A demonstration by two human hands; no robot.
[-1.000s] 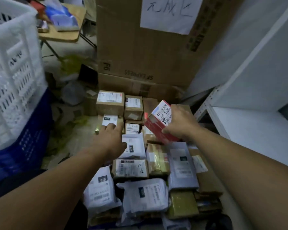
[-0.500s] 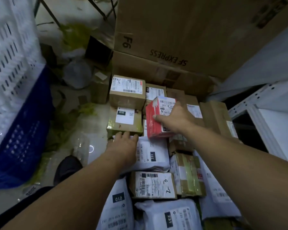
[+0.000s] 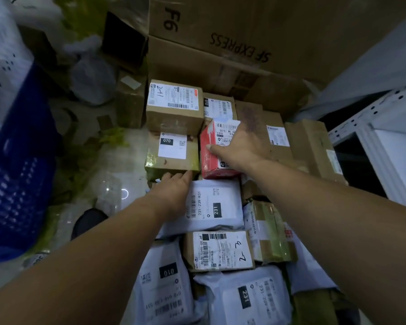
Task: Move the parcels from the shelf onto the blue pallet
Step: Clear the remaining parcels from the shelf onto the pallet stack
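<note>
placement was the step in hand: the right hand (image 3: 239,148) gripped the red parcel (image 3: 210,160), thumb on its red side and fingers curled across its labelled top. the parcel stood in the pile, touching the brown 070 box (image 3: 171,153) on its left. the left hand (image 3: 174,192) lay flat with fingers straight, just in front and left of the red parcel, fingertips against the 070 box and palm on the white 231 mailer (image 3: 217,205). to do it well, the parcel probably wanted seating square and level, firm on its neighbours, before the grip loosened.

room was tight: brown boxes (image 3: 265,127) crowded behind and right of the red parcel, and the mailer lay just in front. open floor (image 3: 117,165) lay left of it, past the 070 box; the white shelf (image 3: 384,141) stood well to its right. the blue pallet itself could not be seen beneath the pile.
</note>
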